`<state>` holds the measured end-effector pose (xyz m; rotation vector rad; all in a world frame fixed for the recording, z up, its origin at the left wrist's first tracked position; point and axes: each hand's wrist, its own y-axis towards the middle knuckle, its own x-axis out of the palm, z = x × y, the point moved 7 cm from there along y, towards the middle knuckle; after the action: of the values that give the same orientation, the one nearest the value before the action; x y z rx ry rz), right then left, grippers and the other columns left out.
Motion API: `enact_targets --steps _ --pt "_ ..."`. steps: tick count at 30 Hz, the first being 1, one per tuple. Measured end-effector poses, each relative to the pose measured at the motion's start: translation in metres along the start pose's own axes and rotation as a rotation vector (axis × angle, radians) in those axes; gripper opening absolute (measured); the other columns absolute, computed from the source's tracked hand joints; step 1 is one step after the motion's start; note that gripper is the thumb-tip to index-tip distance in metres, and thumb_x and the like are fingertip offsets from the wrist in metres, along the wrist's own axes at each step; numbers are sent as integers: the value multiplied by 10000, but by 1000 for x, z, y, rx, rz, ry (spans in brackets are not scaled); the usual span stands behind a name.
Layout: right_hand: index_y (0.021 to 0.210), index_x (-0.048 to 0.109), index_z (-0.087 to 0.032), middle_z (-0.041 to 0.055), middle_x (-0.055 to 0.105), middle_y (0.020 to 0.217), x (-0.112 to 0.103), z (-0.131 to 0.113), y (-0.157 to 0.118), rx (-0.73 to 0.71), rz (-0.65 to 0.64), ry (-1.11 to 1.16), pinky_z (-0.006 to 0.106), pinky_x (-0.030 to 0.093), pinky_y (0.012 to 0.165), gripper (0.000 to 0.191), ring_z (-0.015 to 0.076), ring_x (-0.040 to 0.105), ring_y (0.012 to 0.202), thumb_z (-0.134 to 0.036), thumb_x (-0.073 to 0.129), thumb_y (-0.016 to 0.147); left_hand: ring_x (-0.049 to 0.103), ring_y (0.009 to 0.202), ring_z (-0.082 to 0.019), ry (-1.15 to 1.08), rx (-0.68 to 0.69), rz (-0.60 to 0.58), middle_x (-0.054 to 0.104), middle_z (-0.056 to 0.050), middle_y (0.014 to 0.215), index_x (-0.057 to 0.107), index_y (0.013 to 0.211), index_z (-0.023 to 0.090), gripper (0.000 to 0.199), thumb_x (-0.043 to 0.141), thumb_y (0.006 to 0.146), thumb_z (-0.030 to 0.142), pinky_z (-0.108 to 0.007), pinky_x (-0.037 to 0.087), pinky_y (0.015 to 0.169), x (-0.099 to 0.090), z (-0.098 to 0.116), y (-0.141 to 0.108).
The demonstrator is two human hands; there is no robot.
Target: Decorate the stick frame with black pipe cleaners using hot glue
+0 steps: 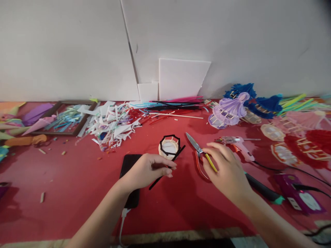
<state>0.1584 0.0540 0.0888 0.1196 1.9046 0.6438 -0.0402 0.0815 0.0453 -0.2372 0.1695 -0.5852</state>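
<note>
A black fuzzy stem point(154, 183), like a pipe cleaner, slants through the pinch of my left hand point(147, 168). Just beyond those fingers stands a small round pale basket-like frame point(169, 147) with a black many-sided ring at its top. My right hand point(226, 170) has its fingers and thumb around the yellow handle of scissors point(198, 146), whose blades point away to the left. An orange-red curved handle point(201, 168) shows beneath that hand; whether it belongs to the scissors or another tool I cannot tell.
A phone point(131, 162) with a white cable lies by my left wrist. On the right are a pink glue gun point(241, 146), a black-green handle point(265, 189), a purple power box point(300, 194) and several fuzzy-stem umbrellas point(229, 110). White scraps point(113, 124) and coloured stems point(173, 105) line the back.
</note>
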Motion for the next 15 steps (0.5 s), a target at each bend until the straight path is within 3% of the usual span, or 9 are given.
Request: enact_targets --steps 2,5,10,15 --pt "1145 610 -222 115 658 1179 -9 -36 9 -259 57 91 383 526 910 264 240 616 1110 -163 492 915 719 744 -156 -16 11 -37 775 -38 814 778 885 195 133 705 776 215 -241 551 730 7 2 0" --pt "1082 643 -190 94 711 1026 0 -55 13 -342 4 200 354 549 855 247 219 646 1004 -90 499 909 719 723 -166 -68 22 -47 770 -39 776 769 890 191 142 717 766 235 -254 558 702 14 6 -2" --pt "937 687 -174 81 693 857 28 -42 9 -40 -30 582 309 556 733 226 178 655 819 -111 471 912 712 754 -157 -175 49 188 754 -11 766 620 1206 209 483 749 744 263 -245 549 706 2 2 -7" --pt "894 720 -209 74 740 917 70 -34 -1 451 -321 978 340 550 745 209 204 684 820 -343 559 880 716 880 -146 -253 50 426 774 -42 899 596 1122 182 367 690 802 336 -231 539 798 -13 -11 -9"
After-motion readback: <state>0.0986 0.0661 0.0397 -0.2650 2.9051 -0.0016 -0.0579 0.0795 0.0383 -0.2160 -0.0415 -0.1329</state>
